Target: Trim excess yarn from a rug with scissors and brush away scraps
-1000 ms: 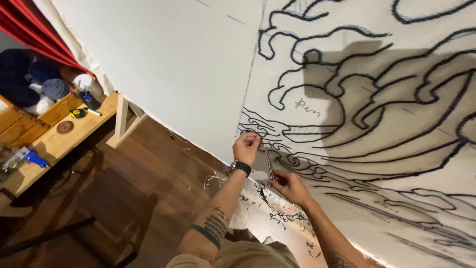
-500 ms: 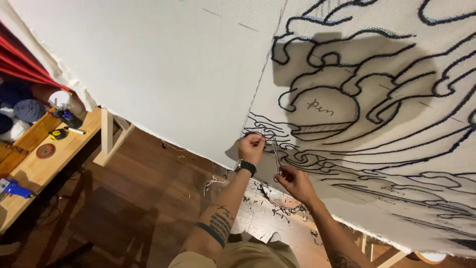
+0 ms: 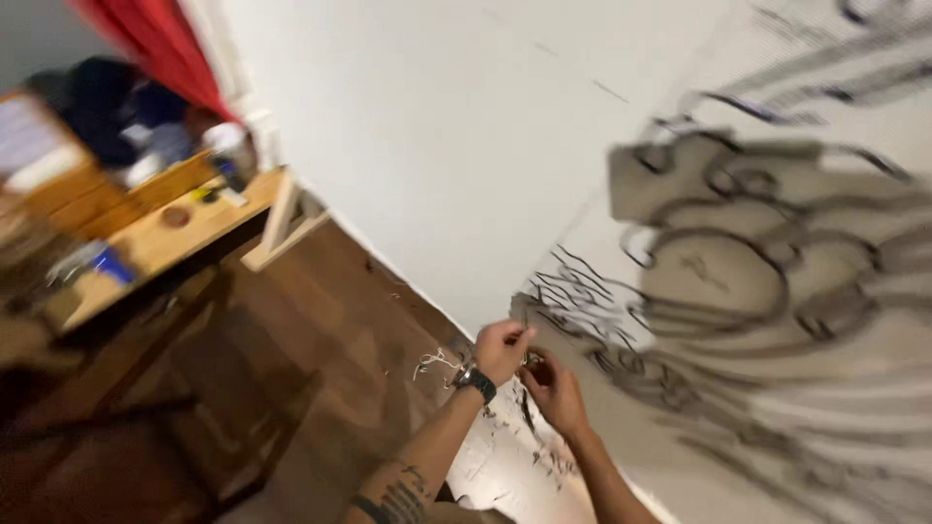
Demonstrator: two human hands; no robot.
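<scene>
Both hands meet at the lower edge of a large white sheet (image 3: 466, 146) bearing a black line drawing (image 3: 777, 291). The left hand (image 3: 503, 349), a dark watch (image 3: 478, 383) on its wrist, has its fingers curled together, seemingly pinching the sheet's edge, though motion blur hides the grip. The right hand (image 3: 555, 388) sits just beside it, fingers bent; what they hold I cannot tell. Paper scraps (image 3: 437, 361) lie on the dark wooden floor (image 3: 291, 388) nearby, and a wooden table (image 3: 184, 228) stands well apart.

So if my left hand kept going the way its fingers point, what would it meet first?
Most likely the white wall panel with black line drawing, just beyond the left hand; the blur hides whether they already touch.
</scene>
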